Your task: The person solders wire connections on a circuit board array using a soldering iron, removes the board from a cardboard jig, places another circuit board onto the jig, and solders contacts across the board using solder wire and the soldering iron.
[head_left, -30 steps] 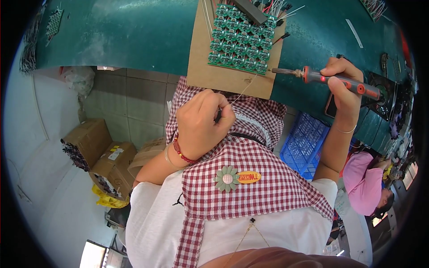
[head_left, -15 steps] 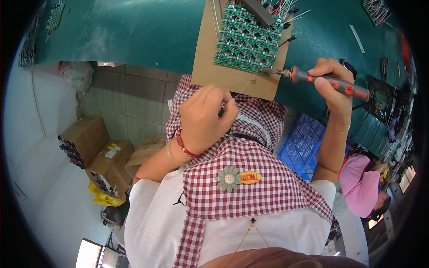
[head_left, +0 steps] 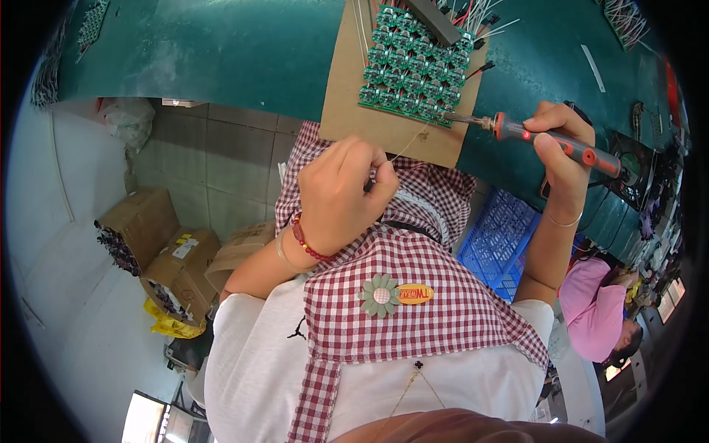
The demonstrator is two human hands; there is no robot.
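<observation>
My right hand (head_left: pixel 567 151) is wrapped round a soldering iron (head_left: pixel 550 140) with a dark and red handle. The iron's tip is at the near right corner of a panel of small green circuit boards (head_left: pixel 413 70). In my left hand (head_left: pixel 343 188), thumb and forefinger pinch a thin solder wire (head_left: pixel 406 146), which runs up toward that same corner. Whether wire and tip touch is too small to tell. Under the panel lies a brown cardboard sheet (head_left: pixel 346 118). A dark bar (head_left: pixel 434 22) rests across the panel's far part, among white, red and black wires.
The green table (head_left: pixel 207 52) stretches to both sides. At its right stand a black fan-like device (head_left: pixel 634 166) and a cable. A blue plastic crate (head_left: pixel 498 236) is below the table edge. Cardboard boxes (head_left: pixel 181 266) stand at left; a co-worker in pink (head_left: pixel 593 306) sits at right.
My right hand and the iron have shifted slightly to the right, with the tip still at the panel's near right corner. My left hand keeps its pinch, nearly unmoved.
</observation>
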